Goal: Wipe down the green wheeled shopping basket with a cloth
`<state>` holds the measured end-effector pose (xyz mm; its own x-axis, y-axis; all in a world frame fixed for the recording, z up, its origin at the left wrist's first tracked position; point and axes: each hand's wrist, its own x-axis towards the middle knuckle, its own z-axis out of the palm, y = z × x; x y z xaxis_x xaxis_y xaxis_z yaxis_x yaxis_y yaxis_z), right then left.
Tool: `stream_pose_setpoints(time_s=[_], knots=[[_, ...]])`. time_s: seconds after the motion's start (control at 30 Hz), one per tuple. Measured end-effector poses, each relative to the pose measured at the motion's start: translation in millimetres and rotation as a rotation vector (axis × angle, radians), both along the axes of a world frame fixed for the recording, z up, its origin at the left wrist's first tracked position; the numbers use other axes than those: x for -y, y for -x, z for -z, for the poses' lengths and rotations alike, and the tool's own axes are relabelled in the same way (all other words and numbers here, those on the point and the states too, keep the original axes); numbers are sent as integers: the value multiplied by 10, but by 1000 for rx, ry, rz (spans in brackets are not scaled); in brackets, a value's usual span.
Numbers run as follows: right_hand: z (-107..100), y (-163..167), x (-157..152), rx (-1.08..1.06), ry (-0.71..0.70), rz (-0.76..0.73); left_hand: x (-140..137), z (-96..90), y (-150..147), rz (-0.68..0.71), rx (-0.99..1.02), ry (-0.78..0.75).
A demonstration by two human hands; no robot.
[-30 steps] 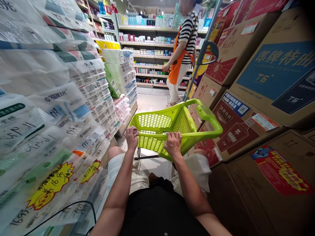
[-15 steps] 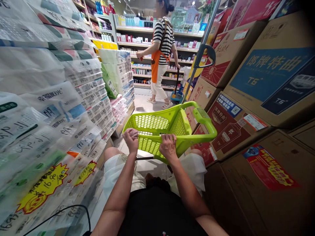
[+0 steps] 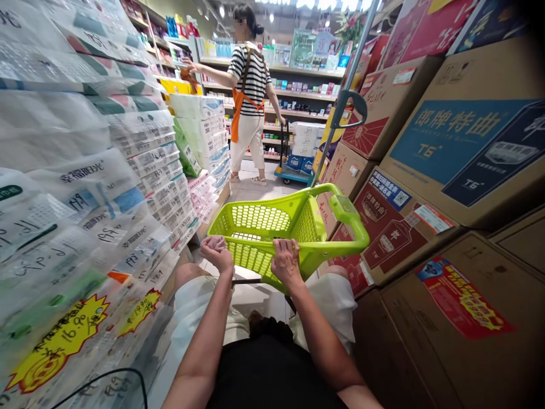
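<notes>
I have the green shopping cart [image 3: 261,218] just ahead of the lap in white shorts [image 3: 332,301], its push handle [image 3: 360,227] over to my right. My right hand [image 3: 286,261] is narrow, its fingers hooked over the near rim and holding it. My left hand [image 3: 216,253] is curled in at the rim's left corner; from here I cannot tell whether its fingers close on the plastic.

On my left I see wrapped paper packs [image 3: 80,187] piled high, with a yellow price sign [image 3: 59,341] handwritten 16.90 in front. On my right stand stacked cartons [image 3: 464,153], some with blue or red printed panels. Beyond the cart a grey pole [image 3: 327,150] slants across my view, with a looped handle [image 3: 338,113] on it.

Farther up the aisle I make out another person [image 3: 251,102] in a striped top and orange apron, one arm stretched to my left, the other at the bar of a blue trolley [image 3: 293,175]. The trolley carries white packs [image 3: 306,139] above blue boxes [image 3: 300,165]
</notes>
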<state>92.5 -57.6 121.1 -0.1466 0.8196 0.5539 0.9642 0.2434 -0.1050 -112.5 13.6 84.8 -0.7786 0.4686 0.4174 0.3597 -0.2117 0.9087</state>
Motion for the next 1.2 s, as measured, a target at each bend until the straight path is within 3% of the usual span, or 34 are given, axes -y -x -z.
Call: stream_pose_setpoints(time_s=[0.1,0.3,0.5,0.7,0.77,0.9,0.97,1.1,1.2], knots=[[42,52,-5,-29,-10,24,13,-61,-19,13,-40,-2],[75,59,-29,-48,-25,-10,236,93,-416,272,-174,-2],[72,72,-20,-64,-49,-14,101,12,-161,65,-60,36],[80,67,-32,-53,-35,-8,294,113,-482,293,-148,52],[70,40,-24,-41,-35,-18,283,97,-477,285,-125,50],[49,34,3,-28,-38,-34,209,35,-414,117,-30,62],[35,53,17,-36,-36,-12,253,62,-511,148,-54,57],[-29,6,46,-16,-26,-13,382,159,-715,377,-163,18],[-121,-147,81,34,-26,0,322,133,-586,280,-113,16]])
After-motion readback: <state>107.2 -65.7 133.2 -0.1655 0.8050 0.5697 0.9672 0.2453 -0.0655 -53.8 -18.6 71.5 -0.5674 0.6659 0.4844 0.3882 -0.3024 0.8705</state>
